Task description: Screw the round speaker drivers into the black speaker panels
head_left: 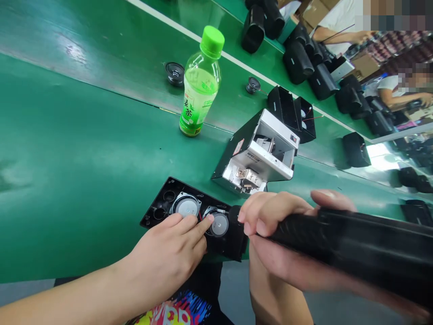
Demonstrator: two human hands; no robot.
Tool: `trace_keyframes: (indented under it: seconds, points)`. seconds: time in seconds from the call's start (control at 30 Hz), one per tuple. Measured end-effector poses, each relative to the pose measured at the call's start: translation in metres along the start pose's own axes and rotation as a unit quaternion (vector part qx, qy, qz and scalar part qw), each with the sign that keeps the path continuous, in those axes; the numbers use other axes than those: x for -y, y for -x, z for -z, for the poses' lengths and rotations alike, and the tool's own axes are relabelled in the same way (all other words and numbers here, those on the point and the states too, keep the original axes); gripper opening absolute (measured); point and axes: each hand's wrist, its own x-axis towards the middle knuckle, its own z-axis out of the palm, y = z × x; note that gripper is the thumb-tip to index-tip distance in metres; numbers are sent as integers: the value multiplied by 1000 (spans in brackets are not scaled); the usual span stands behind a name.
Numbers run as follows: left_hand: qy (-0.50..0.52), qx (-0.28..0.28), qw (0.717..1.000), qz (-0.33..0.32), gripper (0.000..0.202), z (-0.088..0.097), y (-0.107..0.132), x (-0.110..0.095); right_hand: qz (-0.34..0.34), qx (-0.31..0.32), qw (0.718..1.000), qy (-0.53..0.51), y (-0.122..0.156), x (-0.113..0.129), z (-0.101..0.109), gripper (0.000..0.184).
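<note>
A black speaker panel (162,203) with two round silver-backed drivers lies at the near edge of the green bench. My left hand (172,253) rests on it, fingers stretched out, index tip touching between the two drivers. My right hand (280,234) is wrapped round a long black tool (358,248) whose tip points at the panel's right end, close to the right driver (219,224).
A silver and black machine (260,155) stands just behind the panel. A green tea bottle (200,85) is upright to its left. Two loose speaker drivers (175,73) and several black speaker boxes (297,61) lie on the far belt, where other people work.
</note>
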Motion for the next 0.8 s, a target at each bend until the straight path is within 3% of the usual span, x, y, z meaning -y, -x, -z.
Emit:
trace_keyframes:
  seconds: [0.1, 0.23, 0.5, 0.63, 0.8]
  points:
    - [1, 0, 1000, -4, 13, 0, 0, -1, 53, -11, 995, -89, -3, -17, -11, 49]
    - [1, -8, 1000, -6, 16, 1, -1, -1, 54, -10, 995, -85, -3, -23, -16, 48]
    - [4, -18, 1000, 9, 19, 1, -2, -2, -5, -57, 998, -3, 4, -9, -20, 16]
    - [6, -20, 1000, 3, 26, 0, -1, -2, -56, -35, 997, 35, 3, 5, -12, 34]
    - [10, -42, 999, 6, 44, -2, 1, 1, -123, 32, 992, -2, -6, 13, 2, 26]
